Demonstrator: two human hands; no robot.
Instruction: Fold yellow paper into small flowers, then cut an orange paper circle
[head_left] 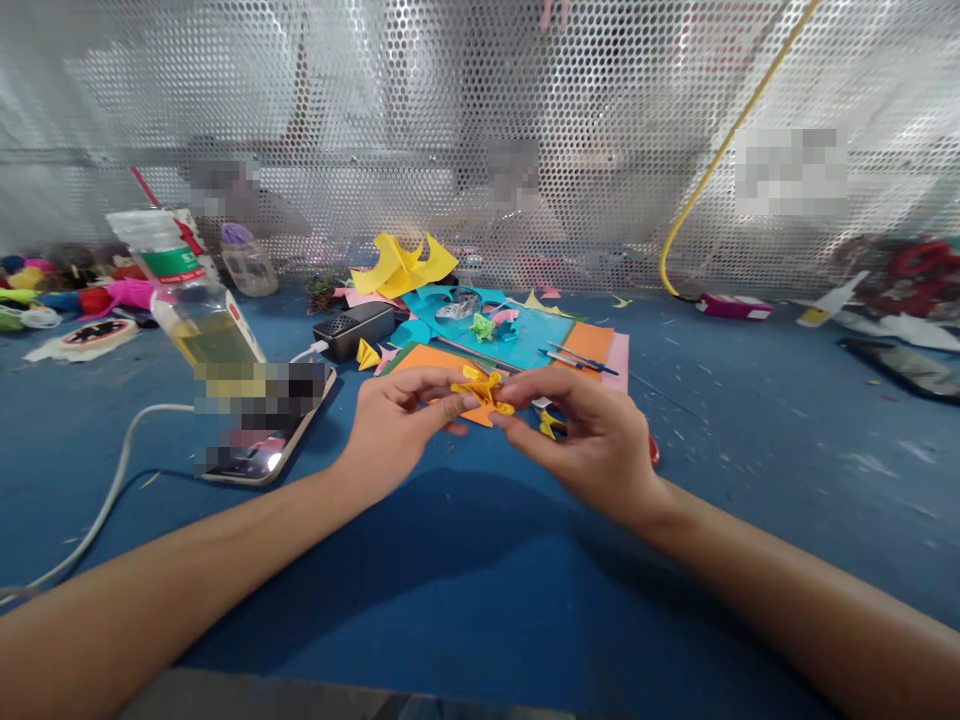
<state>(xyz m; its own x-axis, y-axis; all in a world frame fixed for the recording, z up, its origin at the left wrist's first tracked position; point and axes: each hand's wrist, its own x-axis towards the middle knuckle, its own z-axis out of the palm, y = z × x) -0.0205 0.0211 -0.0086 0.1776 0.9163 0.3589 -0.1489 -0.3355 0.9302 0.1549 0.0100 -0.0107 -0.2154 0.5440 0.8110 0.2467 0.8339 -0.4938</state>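
Note:
A small folded yellow paper piece with curled edges is held between both hands above the blue table. My left hand pinches its left side between thumb and fingers. On its right side, the fingertips of my right hand close on the paper. Orange paper sheets lie just behind and below the hands. Scissors, partly hidden by my right hand, rest on the table beneath it.
A phone leans beside a bottle at the left, with a white cable. Behind the hands are a black box, blue paper, compasses and yellow scraps. A perforated metal screen borders the table's back.

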